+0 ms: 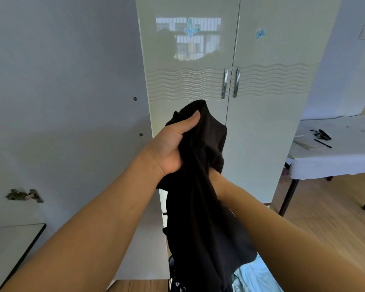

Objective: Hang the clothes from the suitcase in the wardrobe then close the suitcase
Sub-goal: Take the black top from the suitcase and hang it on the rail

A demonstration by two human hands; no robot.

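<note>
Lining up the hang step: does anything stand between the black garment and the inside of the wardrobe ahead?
Yes. The two wardrobe doors directly ahead are shut, handles together. The left hand grips the black garment; the right hand is hidden inside the cloth. A door must open first.

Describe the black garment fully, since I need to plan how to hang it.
The black garment looks like soft, matte, plain fabric, bunched and creased. It hangs in a long drape in front of the closed wardrobe doors. The left hand grips its top, thumb over the cloth. The right hand is buried inside it, only the forearm showing. Its lower end reaches the clothes at the bottom edge. No hanger shows.
</note>
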